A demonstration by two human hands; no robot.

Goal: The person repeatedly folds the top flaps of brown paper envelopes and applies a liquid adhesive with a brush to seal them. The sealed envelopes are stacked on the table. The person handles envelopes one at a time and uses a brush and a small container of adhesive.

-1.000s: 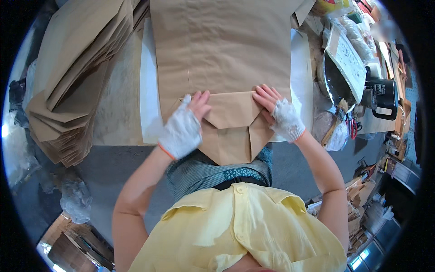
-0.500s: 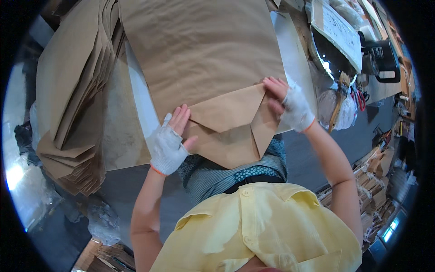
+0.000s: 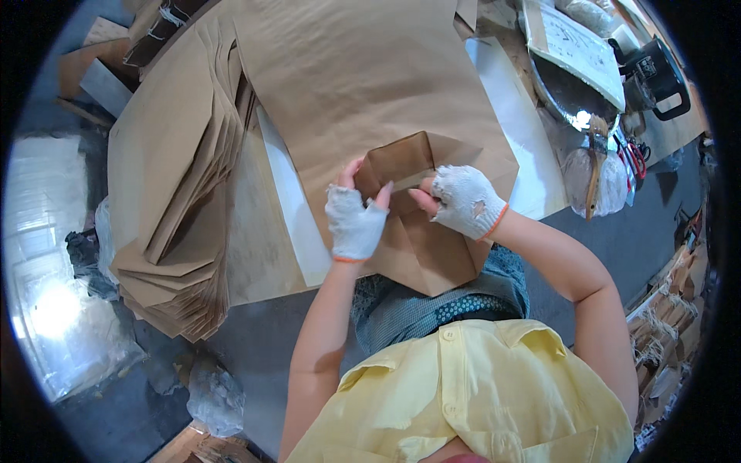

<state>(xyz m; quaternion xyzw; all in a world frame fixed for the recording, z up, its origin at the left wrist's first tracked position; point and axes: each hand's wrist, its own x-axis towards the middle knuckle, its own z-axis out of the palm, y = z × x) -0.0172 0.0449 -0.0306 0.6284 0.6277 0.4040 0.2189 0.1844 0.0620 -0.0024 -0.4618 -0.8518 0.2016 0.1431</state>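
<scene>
A large brown paper bag lies on the worktable, its near end opened into a box-like fold with raised walls. My left hand, in a white fingerless glove with an orange cuff, holds the fold's left side, fingers outside and thumb inside. Over the right part of the fold is my right hand, gloved alike. Its bent fingertips close on the paper inside the opening; the exact grip is partly hidden by the glove.
A fanned stack of brown paper bags stands left on the worktable. White sheeting shows beneath the bag. At the right are a brush, red-handled scissors, a metal basin and a black mug.
The flat folded flap at the bag's near end has been opened into a raised box shape. Both hands have come closer together, the right one moving inward over the fold.
</scene>
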